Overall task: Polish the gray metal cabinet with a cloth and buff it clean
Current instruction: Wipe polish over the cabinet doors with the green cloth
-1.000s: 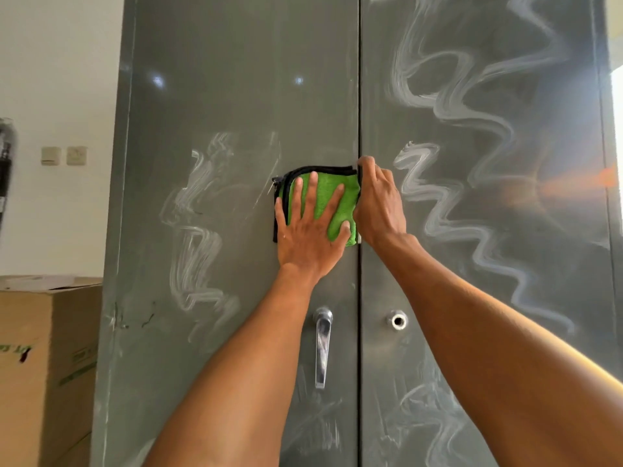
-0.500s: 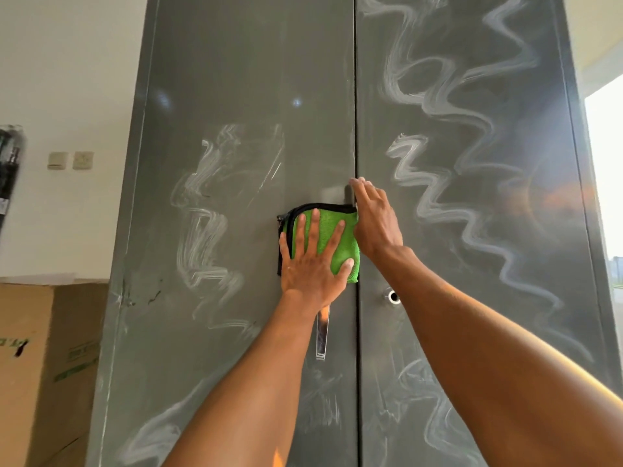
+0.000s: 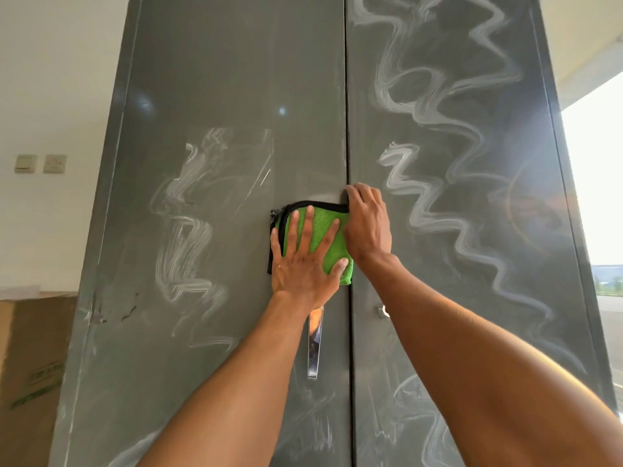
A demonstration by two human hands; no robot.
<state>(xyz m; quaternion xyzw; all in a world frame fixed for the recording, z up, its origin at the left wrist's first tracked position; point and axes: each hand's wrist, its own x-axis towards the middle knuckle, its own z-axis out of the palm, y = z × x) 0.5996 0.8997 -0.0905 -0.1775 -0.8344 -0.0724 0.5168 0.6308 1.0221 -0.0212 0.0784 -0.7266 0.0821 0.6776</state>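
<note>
Streaky cabinet [image 3: 219, 79]: my left grip [image 3: 303, 267], spread wide, presses the cloth [image 3: 322, 219]; right grip [image 3: 367, 227] curls at its corner, holding unclear.

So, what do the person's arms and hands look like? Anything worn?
The left arm and right arm are bare: no sleeves, gloves or watch in view. The left hand seems to wear a small gold ring; the right hand wears nothing visible.

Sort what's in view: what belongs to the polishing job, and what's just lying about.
Job: gray metal cabinet, green cloth, white polish streaks, left hand pressing the cloth, right hand at its edge.
Lying about: cardboard box, wall switches.
</note>
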